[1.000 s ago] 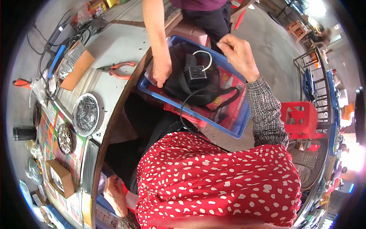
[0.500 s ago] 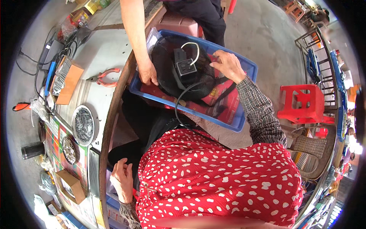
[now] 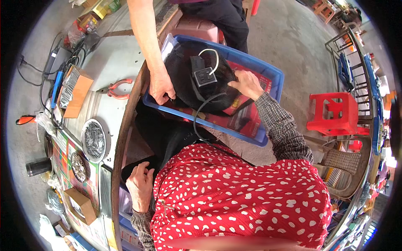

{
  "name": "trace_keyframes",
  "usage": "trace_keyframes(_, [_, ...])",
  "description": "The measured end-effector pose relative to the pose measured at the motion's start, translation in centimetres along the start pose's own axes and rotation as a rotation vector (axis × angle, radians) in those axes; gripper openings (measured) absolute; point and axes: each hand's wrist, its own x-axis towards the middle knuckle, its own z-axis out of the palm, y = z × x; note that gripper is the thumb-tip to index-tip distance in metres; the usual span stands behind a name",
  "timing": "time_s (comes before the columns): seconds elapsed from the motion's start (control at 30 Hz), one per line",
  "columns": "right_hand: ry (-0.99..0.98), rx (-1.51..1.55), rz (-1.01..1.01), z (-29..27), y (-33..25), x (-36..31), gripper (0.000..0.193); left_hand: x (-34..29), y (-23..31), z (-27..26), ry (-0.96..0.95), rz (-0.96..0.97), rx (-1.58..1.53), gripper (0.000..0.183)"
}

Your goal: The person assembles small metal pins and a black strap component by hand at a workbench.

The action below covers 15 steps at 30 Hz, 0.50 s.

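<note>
Right hand (image 3: 247,83) is gripping the soft, light-looking black mesh bundle (image 3: 184,81) at its right edge in the blue crate (image 3: 274,79), left hand (image 3: 140,186) resting open near the lap.

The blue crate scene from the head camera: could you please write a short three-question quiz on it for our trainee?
1. True or false: the right hand rests on the black mesh bundle in the blue crate.
2. What is the left hand doing? A) gripping the red pliers B) resting low by the table edge, holding no tool
3. Whose hand grips the crate's near-left rim?

Key: 1 true; 2 B; 3 another person's hand.
</note>
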Motion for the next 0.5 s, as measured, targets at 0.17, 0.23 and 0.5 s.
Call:
trace_keyframes(0.17, [0.054,-0.004,-0.036,0.8,0.8,0.1,0.032,0.9,0.7,0.3,-0.020,-0.008,-0.021,0.024])
trace_keyframes(0.23, [0.056,0.018,-0.026,0.7,0.7,-0.1,0.032,1.2,0.9,0.3,-0.022,0.003,-0.009,0.024])
trace_keyframes(0.5, [0.021,0.087,-0.017,0.7,1.3,-0.3,0.031,2.3,1.1,1.1,-0.060,0.046,-0.011,0.025])
